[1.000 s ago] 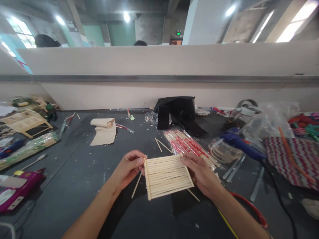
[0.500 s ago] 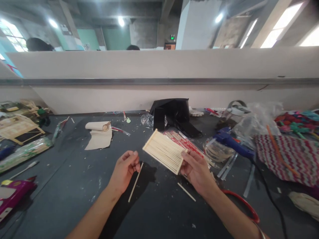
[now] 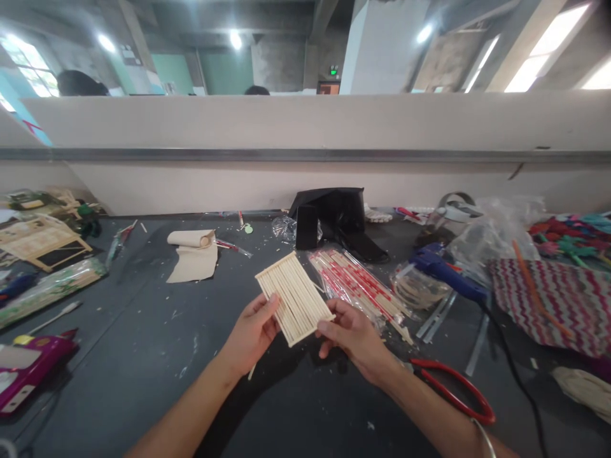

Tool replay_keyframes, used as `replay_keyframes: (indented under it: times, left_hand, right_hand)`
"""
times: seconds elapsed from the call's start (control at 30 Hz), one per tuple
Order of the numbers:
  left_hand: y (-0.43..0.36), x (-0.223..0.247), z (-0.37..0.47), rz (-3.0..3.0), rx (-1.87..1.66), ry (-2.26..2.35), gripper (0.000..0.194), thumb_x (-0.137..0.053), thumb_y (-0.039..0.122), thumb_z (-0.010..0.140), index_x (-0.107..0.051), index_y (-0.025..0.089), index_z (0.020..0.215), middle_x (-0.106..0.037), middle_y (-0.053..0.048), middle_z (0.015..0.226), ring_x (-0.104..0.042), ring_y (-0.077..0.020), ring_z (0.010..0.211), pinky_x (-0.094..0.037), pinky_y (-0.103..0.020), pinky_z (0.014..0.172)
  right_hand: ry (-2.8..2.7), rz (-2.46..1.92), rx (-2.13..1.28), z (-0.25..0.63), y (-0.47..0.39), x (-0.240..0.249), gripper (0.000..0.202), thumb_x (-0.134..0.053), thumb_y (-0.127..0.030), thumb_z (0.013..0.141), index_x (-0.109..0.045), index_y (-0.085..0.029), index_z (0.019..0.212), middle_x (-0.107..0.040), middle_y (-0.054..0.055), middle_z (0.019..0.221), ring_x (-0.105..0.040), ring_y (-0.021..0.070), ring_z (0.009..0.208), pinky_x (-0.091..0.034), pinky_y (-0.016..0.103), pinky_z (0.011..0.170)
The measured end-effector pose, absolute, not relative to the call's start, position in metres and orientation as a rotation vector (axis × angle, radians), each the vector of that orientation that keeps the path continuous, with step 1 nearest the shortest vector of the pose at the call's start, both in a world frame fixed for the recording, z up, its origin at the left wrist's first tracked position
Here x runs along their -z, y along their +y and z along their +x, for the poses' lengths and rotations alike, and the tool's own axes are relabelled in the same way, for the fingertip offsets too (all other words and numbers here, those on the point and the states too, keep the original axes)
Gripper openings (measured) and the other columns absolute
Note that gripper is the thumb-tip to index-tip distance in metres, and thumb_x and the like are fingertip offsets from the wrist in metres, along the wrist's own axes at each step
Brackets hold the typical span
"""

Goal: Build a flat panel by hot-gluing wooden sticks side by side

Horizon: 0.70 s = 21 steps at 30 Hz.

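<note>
A small flat panel of pale wooden sticks point(image 3: 293, 298), laid side by side with crosswise strips at two ends, is held tilted above the dark table. My left hand point(image 3: 254, 332) is closed on its left edge, thumb on the upper face. At the lower right corner, my right hand point(image 3: 351, 334) pinches the panel between thumb and fingers. One loose thin stick point(image 3: 252, 371) shows partly below my left hand. Just beyond my right hand lie clear packets of sticks with red print point(image 3: 356, 280).
A blue glue gun point(image 3: 446, 273) with a black cord lies at the right, near red-handled pliers point(image 3: 458, 389). Farther back stand a black phone point(image 3: 306, 228) and a black bag point(image 3: 334, 210). A partly rolled beige cloth point(image 3: 193, 257) and a purple device point(image 3: 35, 369) are leftward.
The panel has moved left and turned between my hands. My left hand, empty before, now grips its left edge. My right hand has shifted left and still holds a corner.
</note>
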<state>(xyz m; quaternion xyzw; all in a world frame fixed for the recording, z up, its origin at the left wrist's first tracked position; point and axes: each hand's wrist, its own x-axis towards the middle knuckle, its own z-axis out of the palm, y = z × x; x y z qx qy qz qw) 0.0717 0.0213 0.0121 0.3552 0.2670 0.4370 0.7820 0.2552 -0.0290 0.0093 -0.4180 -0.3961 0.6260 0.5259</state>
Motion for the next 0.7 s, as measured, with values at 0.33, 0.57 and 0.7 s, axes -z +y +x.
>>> replay_keyframes:
  times: [0.33, 0.57, 0.7]
  left_hand:
    - [0.0287, -0.014, 0.0601, 0.63, -1.052, 0.722, 0.031, -0.065, 0.029, 0.08, -0.064, 0.017, 0.108, -0.074, -0.007, 0.091, -0.069, -0.0211, 0.082, -0.054, -0.031, 0.076]
    - [0.0236, -0.0103, 0.0634, 0.64, -0.922, 0.72, 0.026, -0.066, 0.03, 0.079, -0.066, 0.016, 0.101, -0.073, -0.006, 0.081, -0.069, -0.0179, 0.069, -0.053, -0.028, 0.068]
    - [0.0206, -0.0119, 0.066, 0.667, -0.876, 0.731, 0.024, -0.068, 0.03, 0.078, -0.068, 0.016, 0.097, -0.073, -0.006, 0.079, -0.068, -0.0172, 0.066, -0.052, -0.028, 0.064]
  right_hand:
    - [-0.736, -1.158, -1.368, 0.2636, -0.0262, -0.0164, 0.045, -0.064, -0.046, 0.077, -0.035, -0.02, 0.054, -0.028, -0.01, 0.048, -0.024, 0.0042, 0.038, -0.029, 0.015, 0.03]
    - [-0.873, -1.057, -1.359, 0.2616, -0.0263, -0.0153, 0.032, -0.066, -0.047, 0.076, -0.059, -0.016, 0.069, -0.054, 0.0, 0.064, -0.046, 0.0091, 0.052, -0.038, 0.017, 0.036]
    - [-0.865, -1.053, -1.308, 0.2647, -0.0252, -0.0144, 0.026, -0.072, -0.038, 0.073, -0.066, -0.017, 0.086, -0.061, 0.002, 0.074, -0.048, 0.0091, 0.055, -0.041, 0.018, 0.039]
